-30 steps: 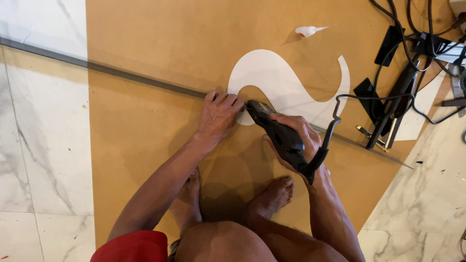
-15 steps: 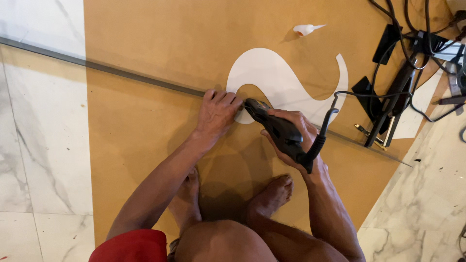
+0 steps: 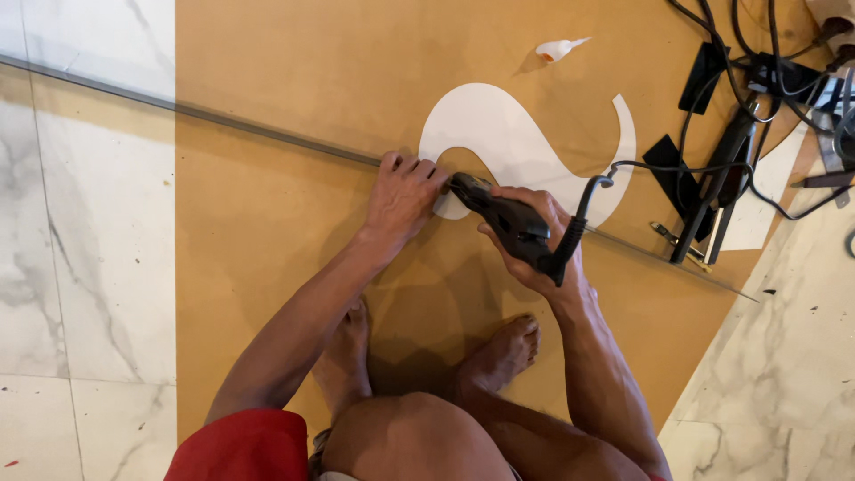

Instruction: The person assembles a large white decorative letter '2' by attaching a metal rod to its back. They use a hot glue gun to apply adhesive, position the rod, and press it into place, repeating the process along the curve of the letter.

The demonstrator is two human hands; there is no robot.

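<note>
Right hand: the right hand [image 3: 534,240], right of the frame's centre, has its grip clamped around the body of a black corded power tool [image 3: 508,218].
Power tool: it lies slanted, its nose pointing to the upper left and meeting the lower edge of the white curved template [image 3: 521,142]; its black cable [image 3: 677,167] loops up from the rear end and runs off to the right.
Left hand: the left hand [image 3: 403,191], just left of the tool's nose, lies palm down with fingers spread flat, pressing on the brown board [image 3: 267,223] and touching the template's lower lobe; its grip clasps nothing.
Template: white, S-shaped, flat on the board in the upper centre of the frame.
Board: a large brown sheet on the marble floor [image 3: 80,267], crossed by a thin straight metal strip [image 3: 223,120] running from upper left to lower right.
Feet: two bare feet [image 3: 503,349] rest on the board in the lower centre.
Upper right: a tangle of black cables and dark tools [image 3: 726,160].
Top centre: a small white nozzle-shaped object [image 3: 557,49].
</note>
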